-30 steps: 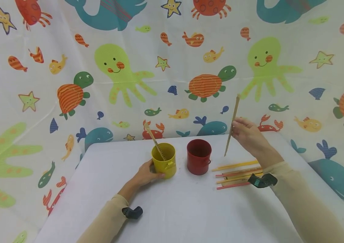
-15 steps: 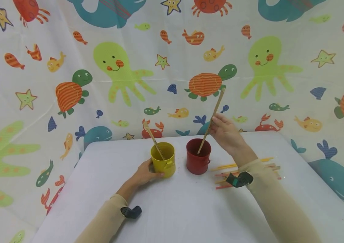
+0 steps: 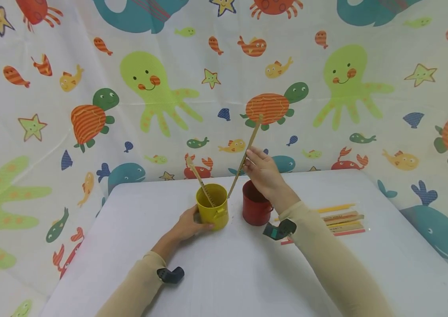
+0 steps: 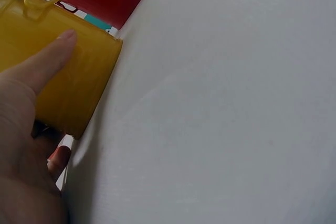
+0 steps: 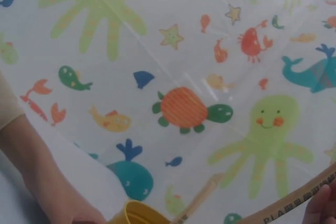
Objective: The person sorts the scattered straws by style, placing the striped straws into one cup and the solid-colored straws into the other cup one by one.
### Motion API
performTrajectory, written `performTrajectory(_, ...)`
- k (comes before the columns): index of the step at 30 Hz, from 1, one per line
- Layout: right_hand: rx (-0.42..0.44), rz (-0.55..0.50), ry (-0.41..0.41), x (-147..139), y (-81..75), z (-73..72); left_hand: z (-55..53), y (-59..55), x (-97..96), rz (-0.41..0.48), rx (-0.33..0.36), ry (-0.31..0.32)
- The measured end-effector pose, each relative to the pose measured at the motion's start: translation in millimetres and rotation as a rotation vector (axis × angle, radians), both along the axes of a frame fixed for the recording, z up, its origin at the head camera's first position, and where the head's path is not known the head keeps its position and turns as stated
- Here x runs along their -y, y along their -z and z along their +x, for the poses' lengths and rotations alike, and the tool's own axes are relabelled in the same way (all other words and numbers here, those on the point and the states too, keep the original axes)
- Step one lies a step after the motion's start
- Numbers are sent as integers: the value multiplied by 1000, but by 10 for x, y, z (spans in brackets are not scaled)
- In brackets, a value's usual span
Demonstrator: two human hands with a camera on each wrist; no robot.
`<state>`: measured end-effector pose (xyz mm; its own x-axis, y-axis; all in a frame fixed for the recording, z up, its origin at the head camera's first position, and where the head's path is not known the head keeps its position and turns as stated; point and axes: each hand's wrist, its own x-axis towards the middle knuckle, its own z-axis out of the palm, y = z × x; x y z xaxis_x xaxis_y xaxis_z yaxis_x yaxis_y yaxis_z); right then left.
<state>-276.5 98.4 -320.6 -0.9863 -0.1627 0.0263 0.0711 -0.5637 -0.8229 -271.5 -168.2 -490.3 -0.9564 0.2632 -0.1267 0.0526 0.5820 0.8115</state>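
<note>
My left hand [image 3: 189, 225] grips a small yellow bucket [image 3: 213, 216] from its left, thumb across the front in the left wrist view. A brown paper-wrapped straw [image 3: 200, 179] leans out of that bucket. My right hand [image 3: 264, 173] pinches another paper-wrapped straw [image 3: 252, 137] around its middle; printed letters show on its wrapper [image 5: 294, 199] in the right wrist view. The held straw slants, its lower tip at the yellow bucket's right rim in the head view. A red bucket [image 3: 255, 214] stands just right of the yellow one, partly hidden behind my right hand.
On the right of the white table [image 3: 224, 273] lie several brown paper-wrapped straws [image 3: 343, 216], with yellow sticks [image 3: 338, 208] and a red stick [image 3: 350, 232] among them; my right sleeve [image 3: 327, 255] covers part. A sea-animal cloth [image 3: 176, 57] hangs behind the table.
My right hand has carried the straw leftward from above the pile, past the red bucket, to the yellow bucket's right rim. The left hand and both buckets have stayed in place.
</note>
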Motion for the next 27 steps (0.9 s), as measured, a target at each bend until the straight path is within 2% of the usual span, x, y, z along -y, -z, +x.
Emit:
performTrajectory(3,44,50,30,165,29,-32,2,6,11,-1,0,2)
performTrajectory(8,68,63,45,382,106,-93,12,5,19,6,6,4)
performTrajectory(14,108,123,51,574,259,-180,5,-28,8,0,-1,8)
performTrajectory(22,104,281,14,708,427,-283,-43,-20,2,-11,-25,11)
performTrajectory(27,146,353,-11,728,489,-293,-26,1,1,-22,-22,0)
